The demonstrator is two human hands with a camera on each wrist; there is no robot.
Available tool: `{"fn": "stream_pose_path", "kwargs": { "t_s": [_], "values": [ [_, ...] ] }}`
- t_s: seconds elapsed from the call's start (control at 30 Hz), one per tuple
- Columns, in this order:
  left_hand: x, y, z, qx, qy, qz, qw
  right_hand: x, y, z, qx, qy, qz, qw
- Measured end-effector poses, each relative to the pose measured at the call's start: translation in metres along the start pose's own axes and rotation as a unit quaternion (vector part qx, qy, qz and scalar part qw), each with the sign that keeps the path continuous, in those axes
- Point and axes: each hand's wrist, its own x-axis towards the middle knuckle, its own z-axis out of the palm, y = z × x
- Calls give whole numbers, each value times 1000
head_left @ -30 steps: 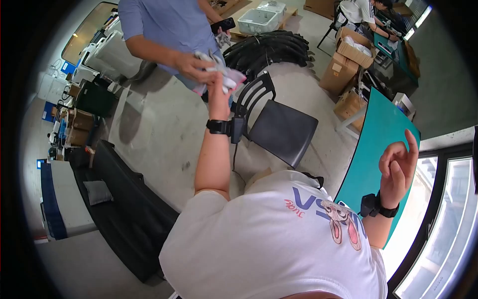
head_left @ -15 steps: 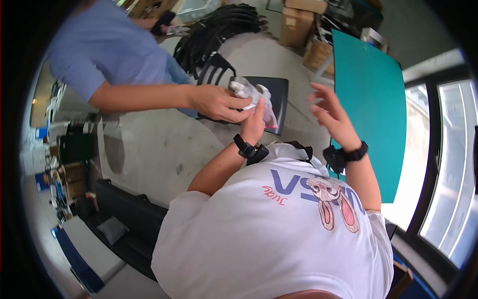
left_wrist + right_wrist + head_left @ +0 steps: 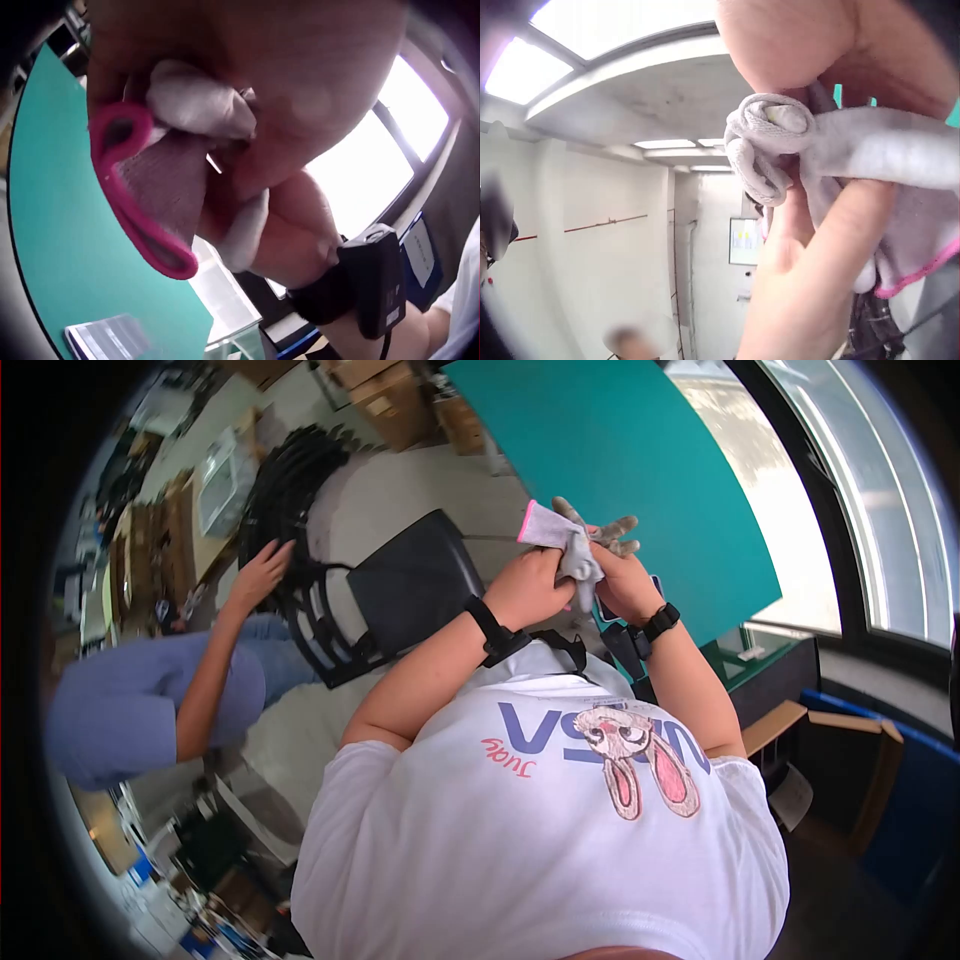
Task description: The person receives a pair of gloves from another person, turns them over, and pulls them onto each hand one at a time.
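Nearest is the white printed T-shirt (image 3: pixel 480 840) of the person wearing the cameras. Beyond it, the left hand (image 3: pixel 525 592) and right hand (image 3: pixel 625 588) meet, both curled and clamped on a bundle of pale grey knitted gloves with bright pink cuff trim (image 3: pixel 550 528); the right fingertips are partly hidden, and I cannot tell how many gloves there are. Darker grey glove fingers (image 3: pixel 618 528) poke out past the right hand.

The bundle is held in the air by the left edge of a teal-green flat-topped table (image 3: pixel 620 440). It should be light, floppy, hardly slippery and not fragile; the stretchy pink rim looks the best place to take hold.

Farther off are a black plastic chair (image 3: pixel 418 575), a person in a blue-grey shirt (image 3: pixel 160 690) and coiled black hose (image 3: pixel 290 490).
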Motion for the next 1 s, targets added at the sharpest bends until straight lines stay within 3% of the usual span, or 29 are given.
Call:
{"fn": "stream_pose_path", "kwargs": {
  "t_s": [0.13,0.23,0.27,0.37,0.4,0.53,0.67,0.77,0.9,0.93,1.0],
  "values": [
    [47,5,30,-114,-61,60,990,-24,-33,-15,58,60,-76,994],
    [69,13,48,-470,-106,-113,869,-40,-22,-50,-13,156,-83,984],
    [79,18,31,-365,-129,-231,893,-38,-17,-60,-12,205,-77,976],
    [114,-23,46,-286,-55,-202,935,-27,-31,-55,-46,232,-61,970],
    [122,-16,38,-397,-34,-218,891,-23,-31,-60,-36,260,-61,963],
    [154,-51,8,-579,-61,-244,775,-11,-38,-69,40,288,-72,954],
    [201,-71,-5,-622,-114,-222,742,9,-49,-84,40,370,-77,925],
    [226,-78,-10,-626,-220,-259,702,29,-31,-96,-32,510,-18,860],
    [253,-95,-19,-512,-320,-277,748,61,-19,-74,-235,590,-123,762],
    [259,-95,-22,-481,-354,-269,756,69,-32,-57,-127,509,-171,834],
    [266,-90,-27,-419,-413,-250,769,87,-65,-27,-67,462,-117,877]
  ]
}}
